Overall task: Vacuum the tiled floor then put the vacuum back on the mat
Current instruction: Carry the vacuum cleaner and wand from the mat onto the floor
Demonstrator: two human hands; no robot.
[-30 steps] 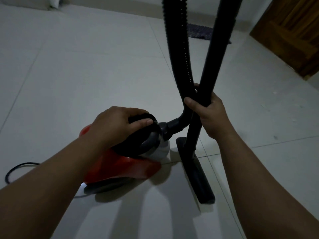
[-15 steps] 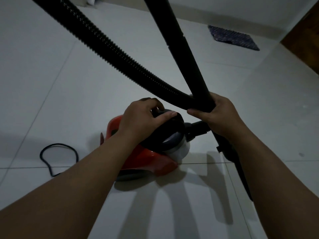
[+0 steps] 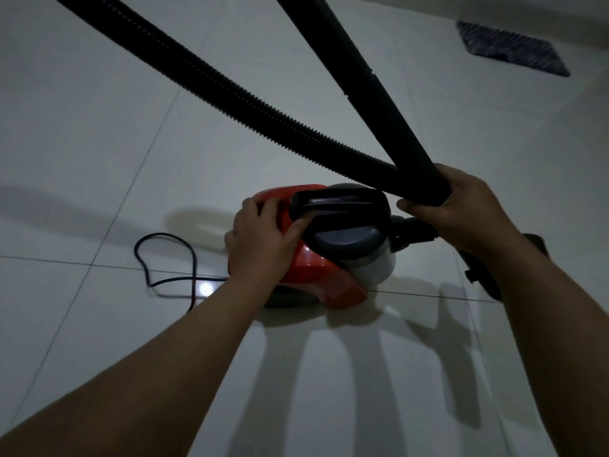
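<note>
A red canister vacuum (image 3: 318, 270) with a black carry handle (image 3: 339, 201) and grey lid sits on the white tiled floor (image 3: 99, 143). My left hand (image 3: 260, 239) rests on the rear of the red body, fingers laid over it and thumb against the base of the handle. My right hand (image 3: 461, 212) grips the black rigid wand (image 3: 362, 74) and the ribbed hose (image 3: 230, 90) together, just right of the canister. The black floor head (image 3: 484, 278) shows partly behind my right forearm. A dark blue mat (image 3: 510, 47) lies far off at the upper right.
The black power cord (image 3: 164, 255) loops on the tiles left of the canister and runs under my left forearm. A wall base runs along the top edge near the mat. Bare tiles lie all around the vacuum.
My left hand has let go of the carry handle and slid back onto the red body. The view has swung left, and the hose and wand now slant across the upper frame.
</note>
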